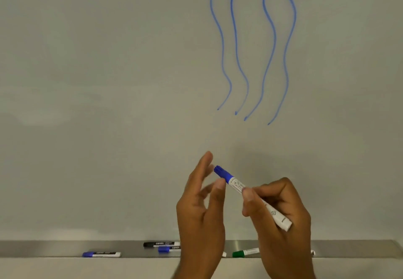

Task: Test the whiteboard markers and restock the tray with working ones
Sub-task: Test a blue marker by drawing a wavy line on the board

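The whiteboard (109,82) filled the far view, with four blue wavy lines (235,38) at upper right, well above the hands, so smudging them looked unlikely. The bigger risk sat lower. The tray (54,248) ran along the board's near edge and was shallow, with a low lip. A marker set down carelessly could roll off toward the person, or land among markers whose condition could not be told apart.

The left hand (200,202) was open with its fingers spread and mostly straight. Its thumb tip was just beside the cap, though I could not tell if it touched. The right hand (281,209) gripped the blue-capped marker (234,182), fingers and thumb curled round the barrel. It was held in front of the board above the tray, with the cap pointing up and left. A cap not pressed fully home would probably let the tip dry out.

The left stretch of board was bare and gave free room. On the tray, the far right was open. The middle held a black marker (161,244) and a blue marker (169,249) close together, partly behind the left hand. A green marker (245,252) lay between the wrists, where lowering the hands could knock it. Another blue one (101,254) lay well apart to the left.
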A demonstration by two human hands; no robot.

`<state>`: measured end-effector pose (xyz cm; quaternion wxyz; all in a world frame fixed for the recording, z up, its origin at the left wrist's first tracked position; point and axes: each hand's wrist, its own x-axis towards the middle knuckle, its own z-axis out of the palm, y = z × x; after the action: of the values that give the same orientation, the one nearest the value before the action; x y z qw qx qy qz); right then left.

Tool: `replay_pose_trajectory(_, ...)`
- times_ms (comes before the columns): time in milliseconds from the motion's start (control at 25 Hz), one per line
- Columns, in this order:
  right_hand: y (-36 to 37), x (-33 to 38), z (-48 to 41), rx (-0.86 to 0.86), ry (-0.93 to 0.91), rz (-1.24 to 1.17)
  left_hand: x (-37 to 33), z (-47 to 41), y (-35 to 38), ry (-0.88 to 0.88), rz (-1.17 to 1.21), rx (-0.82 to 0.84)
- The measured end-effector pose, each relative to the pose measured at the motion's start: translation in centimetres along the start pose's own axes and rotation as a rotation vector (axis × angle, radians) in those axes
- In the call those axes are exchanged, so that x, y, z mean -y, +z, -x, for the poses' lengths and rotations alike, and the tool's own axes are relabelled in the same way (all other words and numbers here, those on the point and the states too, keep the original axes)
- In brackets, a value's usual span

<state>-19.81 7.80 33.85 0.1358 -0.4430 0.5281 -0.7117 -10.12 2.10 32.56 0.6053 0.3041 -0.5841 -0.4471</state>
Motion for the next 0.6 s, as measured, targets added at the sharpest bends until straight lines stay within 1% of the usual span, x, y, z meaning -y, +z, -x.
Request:
replay_pose_trajectory(40,0.0,-0.6,-0.2,-0.007,0.049,-0.014,1.0,0.5,-0.4,0.145,-0.172,0.0)
replay_pose_trajectory(80,0.1,-1.3,-0.2,-0.018,0.085,-0.011,2.0,0.8,-0.9,0.294,-0.328,0.035)
replay_pose_trajectory(160,0.3,-2.8,0.0,0.028,0.125,-0.032,4.0,1.3,-1.8,0.614,-0.644,0.143)
replay_pose_trajectory(200,0.4,-3.7,0.2,0.053,0.14,-0.035,4.8,1.3,-2.3,0.732,-0.782,0.177)
replay_pose_trajectory(240,0.5,-4.5,0.4,0.074,0.157,-0.027,5.5,1.2,-2.9,0.795,-0.877,0.187)
replay_pose_trajectory(280,0.7,-5.6,0.6,0.092,0.185,-0.013,6.1,1.2,-3.4,0.803,-0.915,0.183)
replay_pose_trajectory(320,1.1,-6.6,1.0,0.107,0.211,0.007,6.8,1.3,-4.0,0.773,-0.912,0.18)
replay_pose_trajectory(400,1.9,-8.6,2.0,0.132,0.253,0.041,8.5,2.0,-5.2,0.662,-0.887,0.212)
replay_pose_trajectory(520,3.0,-11.7,3.6,0.16,0.298,0.117,12.1,2.7,-7.7,0.605,-0.998,0.356)
replay_pose_trajectory(560,3.3,-13.0,4.3,0.171,0.313,0.166,13.3,2.9,-8.9,0.521,-1.041,0.418)
replay_pose_trajectory(600,3.4,-14.5,5.0,0.191,0.321,0.238,14.5,2.9,-10.1,0.432,-1.084,0.445)
